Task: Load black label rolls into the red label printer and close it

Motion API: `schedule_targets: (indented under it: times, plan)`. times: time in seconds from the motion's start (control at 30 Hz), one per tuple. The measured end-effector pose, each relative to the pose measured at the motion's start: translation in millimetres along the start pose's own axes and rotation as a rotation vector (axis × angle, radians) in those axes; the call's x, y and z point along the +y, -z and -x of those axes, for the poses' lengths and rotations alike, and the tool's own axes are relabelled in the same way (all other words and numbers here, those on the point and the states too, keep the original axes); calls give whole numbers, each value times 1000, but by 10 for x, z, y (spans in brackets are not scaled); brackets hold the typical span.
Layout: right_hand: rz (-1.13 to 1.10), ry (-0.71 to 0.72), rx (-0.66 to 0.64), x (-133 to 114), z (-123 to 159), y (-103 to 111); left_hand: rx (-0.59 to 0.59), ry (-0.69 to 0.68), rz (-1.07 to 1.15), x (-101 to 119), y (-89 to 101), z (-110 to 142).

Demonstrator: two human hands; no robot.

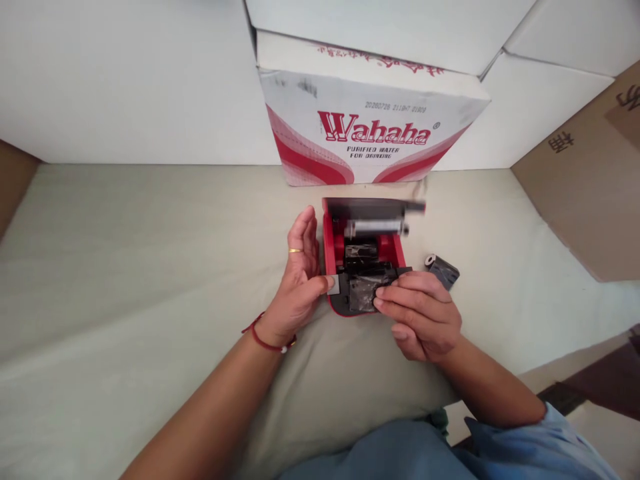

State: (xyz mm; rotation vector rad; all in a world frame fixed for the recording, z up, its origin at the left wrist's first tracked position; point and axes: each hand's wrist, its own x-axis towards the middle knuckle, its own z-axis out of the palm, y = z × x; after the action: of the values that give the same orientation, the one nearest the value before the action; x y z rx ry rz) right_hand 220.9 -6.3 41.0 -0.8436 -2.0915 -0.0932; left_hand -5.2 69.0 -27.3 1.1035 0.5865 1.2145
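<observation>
From the head camera, looking down at the middle of the frame, my left hand (300, 273) rests against the left side of a small red case (364, 257) that lies open on the pale cloth-covered surface (125, 267). My thumb and forefinger are pinched narrow on a small grey tab (333, 285) at the case's lower left edge; the other fingers stand up alongside its red wall. There is a gold ring on one finger and a red cord bracelet (265, 340) at my wrist.

My right hand (423, 317) sits just right of centre, fingers curled and closed lightly on a black part wrapped in clear plastic (361, 293) at the front of the case. That part lies in the case's lower section, between my two hands. The raised lid at the back of the case holds a silvery bar (377, 228), blurred.

Just beside my right hand, to the upper right, a small dark piece with a round end (442, 269) lies on the cloth, apart from the case.

Behind the case, at upper centre, stands a white and red Wahaha carton (370, 133). A brown cardboard box (585, 173) leans at the right edge.
</observation>
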Motion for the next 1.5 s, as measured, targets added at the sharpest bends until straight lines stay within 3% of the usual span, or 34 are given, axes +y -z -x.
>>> schedule_targets:
  times: [0.13,0.2,0.27,0.33,0.37,0.43,0.53,0.6,0.7,0.87,1.07,1.17,1.33,1.4,1.5]
  plan:
    - [-101,10,-57,19,-118,117,-31,-45,-9,-73,-11,-15]
    - [-145,-173,-66,37,-232,203,-44,-64,-12,-102,-13,-19]
    - [-127,-464,-98,73,-401,275,-57,-73,-17,-123,-10,-22]
    - [-46,-661,-259,122,-617,299,-58,-69,-12,-137,-2,-26]
    - [23,-691,-383,147,-734,287,-55,-62,-5,-142,4,-28]
    - [206,-665,-639,182,-966,214,-46,-48,11,-151,13,-32]
    - [456,-604,-923,199,-1238,26,-46,-44,6,-159,20,-37]
    - [519,-572,-1066,210,-1339,-94,-51,-50,-4,-160,19,-40]
    - [530,-529,-1171,257,-1383,-187,-60,-48,-10,-158,15,-43]
    - [462,-562,-1161,317,-1321,-137,-60,-38,-16,-149,13,-49]
    - [219,-666,-906,312,-1143,5,-60,-33,-10,-158,21,-58]
    - [-7,-696,-721,223,-1048,259,-54,-46,0,-163,17,-63]
    - [-483,-664,-441,-100,-810,914,-41,-50,12,-164,12,-70]
    - [-599,-598,-503,-166,-665,1032,-52,-53,8,-168,16,-77]
    - [-609,-565,-860,-180,-408,943,-51,-61,11,-181,26,-91]
